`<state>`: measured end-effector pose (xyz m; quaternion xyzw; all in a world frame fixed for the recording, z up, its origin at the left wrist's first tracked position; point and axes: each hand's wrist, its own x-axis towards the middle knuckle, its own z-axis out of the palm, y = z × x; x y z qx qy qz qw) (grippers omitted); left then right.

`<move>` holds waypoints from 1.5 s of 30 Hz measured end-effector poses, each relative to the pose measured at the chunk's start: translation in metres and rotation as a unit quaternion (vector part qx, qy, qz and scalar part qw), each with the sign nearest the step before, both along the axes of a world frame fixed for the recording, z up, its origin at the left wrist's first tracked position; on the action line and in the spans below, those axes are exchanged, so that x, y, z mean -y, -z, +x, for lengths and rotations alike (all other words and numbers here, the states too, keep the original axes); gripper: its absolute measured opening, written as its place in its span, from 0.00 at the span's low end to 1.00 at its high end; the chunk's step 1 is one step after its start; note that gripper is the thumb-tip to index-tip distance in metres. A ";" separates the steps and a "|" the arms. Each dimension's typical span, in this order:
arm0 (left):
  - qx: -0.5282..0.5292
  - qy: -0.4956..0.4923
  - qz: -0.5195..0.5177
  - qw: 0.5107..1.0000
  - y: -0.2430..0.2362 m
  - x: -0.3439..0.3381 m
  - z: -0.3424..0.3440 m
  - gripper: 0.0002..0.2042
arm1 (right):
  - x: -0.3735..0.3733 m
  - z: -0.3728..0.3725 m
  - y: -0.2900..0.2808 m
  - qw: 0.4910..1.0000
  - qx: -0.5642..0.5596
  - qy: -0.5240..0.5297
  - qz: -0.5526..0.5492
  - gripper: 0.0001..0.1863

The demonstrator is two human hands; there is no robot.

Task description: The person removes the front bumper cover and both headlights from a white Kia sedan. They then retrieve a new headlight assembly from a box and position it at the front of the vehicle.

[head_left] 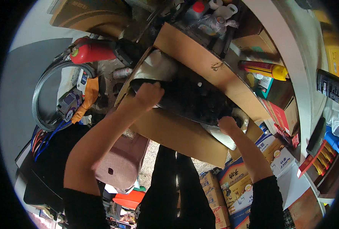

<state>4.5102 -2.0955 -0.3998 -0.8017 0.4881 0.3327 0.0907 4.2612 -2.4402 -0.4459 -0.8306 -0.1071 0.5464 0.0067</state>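
Observation:
A long open cardboard box [165, 131] lies slanted in front of me with its flaps spread. Inside it sits a long black object [194, 93] whose kind I cannot make out; a small white spot shows on it. Pale wrapping [158, 66] covers its far left end, and more whitish wrapping [219, 133] shows at the near right. My left hand [150, 95] is closed in a fist on the object's left edge. At the right end, my right hand [228, 125] is closed on the near edge, its fingertips partly hidden.
A red fire extinguisher [91, 51], a coil of wire [38, 97] and a spray can [121, 73] are at the left. A pinkish-brown padded seat [121, 162] stands near my left leg. Stacked cartons [234, 187] fill the right, below a crowded shelf with a yellow-and-red can [264, 70].

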 end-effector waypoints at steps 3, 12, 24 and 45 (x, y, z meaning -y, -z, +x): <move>-0.036 0.006 -0.016 0.999 -0.037 0.012 -0.025 0.09 | 0.005 -0.011 -0.006 1.000 0.011 0.000 -0.023 0.09; -0.113 0.037 0.000 0.993 -0.160 0.037 -0.046 0.05 | 0.015 -0.026 -0.045 0.997 0.061 0.037 0.001 0.07; 0.017 0.126 0.168 0.978 -0.522 0.077 -0.087 0.07 | -0.037 -0.052 -0.269 0.937 0.203 0.185 0.215 0.09; 0.048 -0.290 0.393 0.871 -1.061 0.035 -0.364 0.30 | -0.076 -0.070 -0.334 0.188 -0.149 0.767 0.595 0.53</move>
